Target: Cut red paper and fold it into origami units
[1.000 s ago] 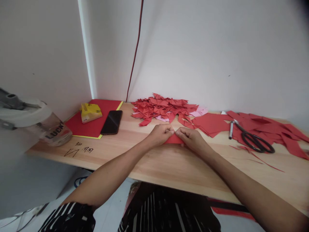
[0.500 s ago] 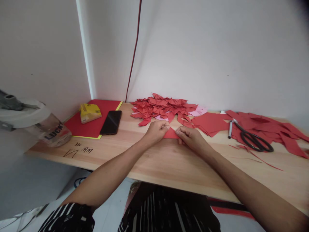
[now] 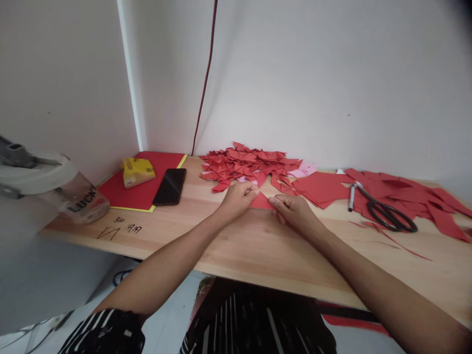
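Observation:
Between my two hands is a small piece of red paper (image 3: 262, 202), folded to a triangle as far as it shows, just above the wooden table. My left hand (image 3: 240, 198) is closed, pinching its left side with thumb and fingers. At its right corner my right hand (image 3: 290, 208) grips with thumb and curled fingers. Parts of the paper are hidden by both hands. Right behind lies a heap of folded red paper pieces (image 3: 250, 162), with some pink paper (image 3: 305, 169) under it.
Flat red sheets (image 3: 319, 188) and red offcuts (image 3: 401, 191) lie to the right, with black-handled scissors (image 3: 393, 215) and a marker (image 3: 351, 198). On the left are a phone (image 3: 170, 187), a yellow packet (image 3: 138, 172) on red card (image 3: 110, 194), and a clear jug (image 3: 83, 199).
The red paper and my right hand have shifted very slightly, with the right fingers a little changed in position. My left hand stays nearly still.

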The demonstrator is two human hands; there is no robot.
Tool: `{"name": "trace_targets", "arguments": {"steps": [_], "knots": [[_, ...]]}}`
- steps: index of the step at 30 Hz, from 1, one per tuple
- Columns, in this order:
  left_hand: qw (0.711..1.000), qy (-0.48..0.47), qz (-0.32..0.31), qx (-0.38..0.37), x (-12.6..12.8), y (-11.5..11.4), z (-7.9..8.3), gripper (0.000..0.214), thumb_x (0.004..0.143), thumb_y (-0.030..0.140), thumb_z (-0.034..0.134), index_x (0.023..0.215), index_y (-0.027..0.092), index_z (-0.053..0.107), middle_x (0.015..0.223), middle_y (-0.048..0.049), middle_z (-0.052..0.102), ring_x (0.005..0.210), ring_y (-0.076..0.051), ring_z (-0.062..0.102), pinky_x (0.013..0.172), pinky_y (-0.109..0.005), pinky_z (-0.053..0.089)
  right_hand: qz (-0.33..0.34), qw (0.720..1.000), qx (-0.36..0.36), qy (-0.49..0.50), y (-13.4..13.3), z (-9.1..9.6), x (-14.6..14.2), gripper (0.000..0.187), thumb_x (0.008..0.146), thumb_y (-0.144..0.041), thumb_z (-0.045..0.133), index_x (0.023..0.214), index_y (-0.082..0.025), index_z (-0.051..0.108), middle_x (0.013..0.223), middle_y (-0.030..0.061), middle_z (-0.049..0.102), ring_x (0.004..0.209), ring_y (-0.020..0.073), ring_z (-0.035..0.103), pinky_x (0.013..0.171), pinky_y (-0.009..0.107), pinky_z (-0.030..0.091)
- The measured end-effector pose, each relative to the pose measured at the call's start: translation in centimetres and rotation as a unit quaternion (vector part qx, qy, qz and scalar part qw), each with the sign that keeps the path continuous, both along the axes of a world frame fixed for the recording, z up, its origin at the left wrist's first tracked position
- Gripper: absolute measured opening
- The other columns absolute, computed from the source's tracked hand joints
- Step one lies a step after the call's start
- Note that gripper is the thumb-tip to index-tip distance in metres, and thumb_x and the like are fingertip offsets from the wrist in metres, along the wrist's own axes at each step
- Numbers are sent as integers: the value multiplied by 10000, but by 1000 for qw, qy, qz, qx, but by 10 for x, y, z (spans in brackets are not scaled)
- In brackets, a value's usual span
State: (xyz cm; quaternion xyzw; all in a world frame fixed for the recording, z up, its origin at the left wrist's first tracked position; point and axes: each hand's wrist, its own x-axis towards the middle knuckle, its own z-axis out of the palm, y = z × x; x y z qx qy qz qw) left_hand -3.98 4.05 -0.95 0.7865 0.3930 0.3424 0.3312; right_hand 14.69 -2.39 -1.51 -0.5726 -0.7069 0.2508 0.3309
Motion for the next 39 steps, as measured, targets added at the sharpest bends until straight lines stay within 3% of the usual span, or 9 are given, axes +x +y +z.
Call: {"name": "trace_targets", "arguments": {"steps": [8,16,28,39], "knots": [[1000,-5,-16,-2,0,-1,0,290,833,298,525,594,177,412,602,45,413,626,-115,377,617,-242,284,6,1000,19,-10,0,3,0,438,951,-476,421,612,-207,488,577,-18,550,556,136,498,570,273,357],[998,7,-65,-18,2,-4,-7,279,833,354,537,633,162,510,586,48,391,580,-104,362,556,-243,247,26,999,35,-10,0,0,-4,362,924,-410,456,627,-208,409,596,-38,372,566,117,360,535,267,278],[994,29,-106,-29,4,-12,1,220,864,270,469,671,168,490,621,38,427,618,-114,402,584,-241,273,24,998,50,-11,2,-2,-3,384,929,-420,426,612,-213,359,594,-34,340,568,122,357,535,268,282],[994,17,-107,-35,4,-11,-1,276,875,302,469,631,175,444,589,39,416,606,-117,400,581,-244,273,0,998,55,-15,2,-3,0,371,922,-421,447,622,-202,442,601,-29,399,587,129,396,562,267,308]]}}
